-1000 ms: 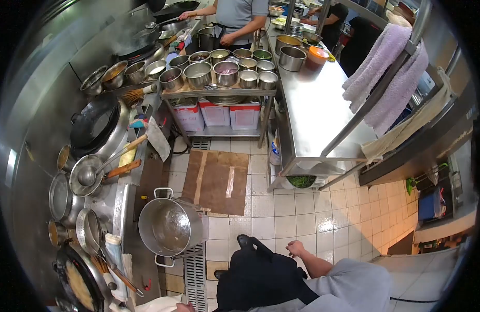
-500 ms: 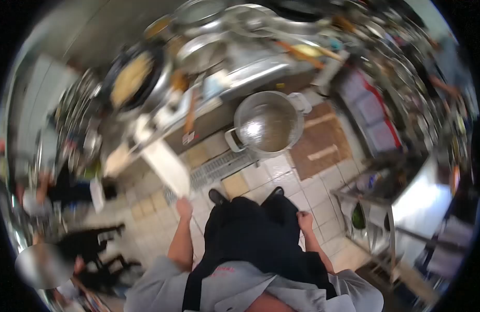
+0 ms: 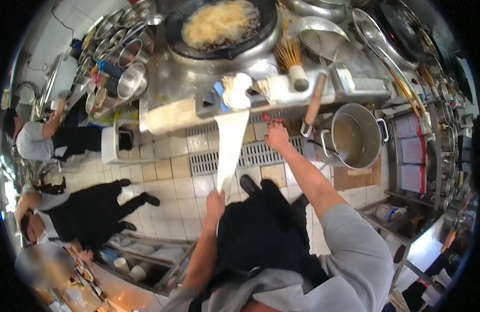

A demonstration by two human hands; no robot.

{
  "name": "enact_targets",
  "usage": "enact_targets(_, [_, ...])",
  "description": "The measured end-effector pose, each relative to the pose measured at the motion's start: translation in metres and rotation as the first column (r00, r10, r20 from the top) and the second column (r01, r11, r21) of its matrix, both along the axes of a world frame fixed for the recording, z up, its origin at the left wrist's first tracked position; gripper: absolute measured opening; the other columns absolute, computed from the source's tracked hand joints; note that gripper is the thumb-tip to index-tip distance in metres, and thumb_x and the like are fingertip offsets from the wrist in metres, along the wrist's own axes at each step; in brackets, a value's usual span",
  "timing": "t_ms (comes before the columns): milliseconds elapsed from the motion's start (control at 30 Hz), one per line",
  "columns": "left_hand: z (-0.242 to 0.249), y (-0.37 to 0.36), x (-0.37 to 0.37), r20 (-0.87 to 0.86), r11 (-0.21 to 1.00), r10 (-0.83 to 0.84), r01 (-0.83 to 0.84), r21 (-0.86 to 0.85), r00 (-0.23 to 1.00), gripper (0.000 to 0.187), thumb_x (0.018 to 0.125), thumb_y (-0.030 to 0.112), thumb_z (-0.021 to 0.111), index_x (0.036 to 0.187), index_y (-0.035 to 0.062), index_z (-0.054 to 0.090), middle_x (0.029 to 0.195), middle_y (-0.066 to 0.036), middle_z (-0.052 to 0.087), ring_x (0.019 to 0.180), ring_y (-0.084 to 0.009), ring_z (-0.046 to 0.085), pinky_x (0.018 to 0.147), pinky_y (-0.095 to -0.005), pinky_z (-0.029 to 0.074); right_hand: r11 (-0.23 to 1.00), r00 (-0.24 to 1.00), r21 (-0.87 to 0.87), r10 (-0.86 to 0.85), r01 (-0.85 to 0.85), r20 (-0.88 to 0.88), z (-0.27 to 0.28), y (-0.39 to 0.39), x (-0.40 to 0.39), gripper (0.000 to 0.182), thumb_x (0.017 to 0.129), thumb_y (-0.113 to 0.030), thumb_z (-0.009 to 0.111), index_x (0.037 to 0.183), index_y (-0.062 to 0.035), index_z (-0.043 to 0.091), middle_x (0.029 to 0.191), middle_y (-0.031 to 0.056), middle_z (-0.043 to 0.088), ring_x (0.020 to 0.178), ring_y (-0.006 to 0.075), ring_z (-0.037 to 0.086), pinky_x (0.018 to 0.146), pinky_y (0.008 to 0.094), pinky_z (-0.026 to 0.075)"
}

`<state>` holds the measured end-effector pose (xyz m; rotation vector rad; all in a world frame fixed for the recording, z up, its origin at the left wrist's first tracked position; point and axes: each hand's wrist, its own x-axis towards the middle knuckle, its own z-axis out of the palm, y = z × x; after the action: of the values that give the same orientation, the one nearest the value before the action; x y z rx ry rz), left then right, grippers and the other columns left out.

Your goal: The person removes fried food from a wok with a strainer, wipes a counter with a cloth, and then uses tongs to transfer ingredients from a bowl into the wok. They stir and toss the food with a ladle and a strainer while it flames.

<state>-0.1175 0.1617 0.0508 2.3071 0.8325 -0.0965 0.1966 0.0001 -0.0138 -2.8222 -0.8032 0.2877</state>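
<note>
My left hand (image 3: 215,206) is closed around the lower end of a long white cloth (image 3: 232,143). The cloth stretches up to the stove's front edge, just below a crumpled white cloth (image 3: 237,91) lying there. My right arm reaches forward, and my right hand (image 3: 277,137) has its fingertips at a small red knob (image 3: 274,119) under the stove edge. Beside that hand, a wooden handle (image 3: 316,98) sticks out over the edge. On the stove, pale golden food (image 3: 222,23) bubbles in a black wok (image 3: 178,47).
A large pot (image 3: 334,132) of cloudy liquid stands right of my right hand. A bamboo brush (image 3: 290,57) and a perforated strainer (image 3: 323,28) are on the stove. Floor grates (image 3: 203,164) run below. Two people in grey shirts are at left, near a white stool (image 3: 111,143).
My view has swung, bringing the wok more to the middle and the pot to the right. My right hand has gone from beside my hip to the stove front. My left hand still holds the cloth.
</note>
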Motion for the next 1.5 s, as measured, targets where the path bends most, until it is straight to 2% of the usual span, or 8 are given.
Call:
enact_targets(133, [-0.006,0.027,-0.004,0.066,0.999,0.006,-0.004,-0.038,0.998,0.022,0.084,0.017,0.055,0.078,-0.0044,0.056,0.075,-0.027,0.056,0.073,-0.0431,0.055,0.064,-0.0471,0.043,0.983,0.991,-0.182,-0.038,0.014,-0.126,-0.064,0.009,0.053,0.040,0.080,-0.028,0.053,0.112,-0.0041,0.055,0.122,0.0133,0.050,0.115,0.0281,0.045,0.092,0.0445,0.039])
enact_targets(233, [0.009,0.032,0.002,0.020,0.995,0.018,-0.016,-0.098,1.000,0.022,0.084,0.016,0.056,0.076,-0.0048,0.055,0.073,-0.027,0.056,0.071,-0.0434,0.056,0.063,-0.0470,0.043,0.915,0.979,-0.381,0.061,-0.132,-0.193,-0.054,0.011,0.062,0.040,0.081,-0.030,0.050,0.111,-0.0027,0.056,0.124,0.0131,0.050,0.114,0.0282,0.045,0.091,0.0438,0.040])
enact_targets(533, [-0.009,0.032,0.003,-0.032,0.983,-0.011,0.005,-0.181,0.999,0.023,0.084,0.017,0.056,0.076,-0.0048,0.054,0.072,-0.028,0.056,0.071,-0.0442,0.056,0.063,-0.0476,0.043,0.959,0.989,-0.281,0.004,-0.045,-0.145,-0.047,0.008,0.045,0.050,0.080,-0.029,0.054,0.122,-0.0015,0.046,0.124,0.0122,0.046,0.119,0.0288,0.038,0.089,0.0415,0.043])
enact_targets(800, [-0.002,0.027,0.010,-0.040,0.997,-0.057,0.054,-0.054,0.998,0.024,0.086,0.019,0.053,0.081,-0.0042,0.054,0.078,-0.027,0.057,0.076,-0.0439,0.056,0.067,-0.0498,0.043,0.990,0.995,-0.136,0.006,-0.019,-0.099,-0.027,0.001,0.033,0.059,0.077,-0.023,0.054,0.129,0.0000,0.040,0.129,0.0152,0.041,0.125,0.0312,0.033,0.091,0.0439,0.042])
enact_targets(1033, [-0.011,0.002,0.019,-0.216,0.992,-0.101,0.114,0.046,0.971,0.028,0.085,0.023,0.052,0.082,-0.0046,0.055,0.078,-0.027,0.058,0.076,-0.0441,0.056,0.070,-0.0510,0.043,0.986,0.992,-0.161,0.025,-0.046,-0.126,-0.040,-0.001,0.034,0.059,0.079,-0.021,0.047,0.132,0.0046,0.035,0.137,0.0179,0.033,0.131,0.0348,0.025,0.094,0.0466,0.041])
enact_targets(1133, [-0.010,-0.010,0.023,-0.182,0.998,-0.057,0.051,-0.040,0.982,0.027,0.085,0.023,0.052,0.084,-0.0042,0.055,0.079,-0.027,0.058,0.078,-0.0439,0.056,0.072,-0.0507,0.044,0.973,0.985,-0.213,0.048,-0.083,-0.167,-0.047,-0.001,0.037,0.057,0.080,-0.019,0.044,0.131,0.0051,0.035,0.136,0.0180,0.035,0.131,0.0363,0.024,0.093,0.0491,0.041])
enact_targets(1433, [-0.034,-0.025,0.015,-0.269,0.999,0.034,-0.026,0.035,0.962,0.027,0.085,0.023,0.051,0.089,-0.0027,0.055,0.085,-0.026,0.059,0.082,-0.0434,0.057,0.076,-0.0508,0.043,0.993,0.993,-0.080,0.083,-0.090,-0.085,-0.041,-0.014,0.039,0.063,0.076,-0.022,0.048,0.132,0.0041,0.035,0.138,0.0179,0.035,0.131,0.0368,0.024,0.102,0.0561,0.026])
enact_targets(1500, [-0.034,-0.029,0.015,-0.261,0.999,0.045,-0.049,-0.012,0.964,0.026,0.085,0.023,0.051,0.088,-0.0026,0.054,0.084,-0.026,0.059,0.081,-0.0432,0.057,0.075,-0.0504,0.043,0.974,0.989,-0.177,0.145,-0.140,0.015,-0.082,-0.017,0.035,0.065,0.074,-0.022,0.050,0.132,0.0042,0.036,0.138,0.0177,0.035,0.132,0.0358,0.024,0.101,0.0555,0.027])
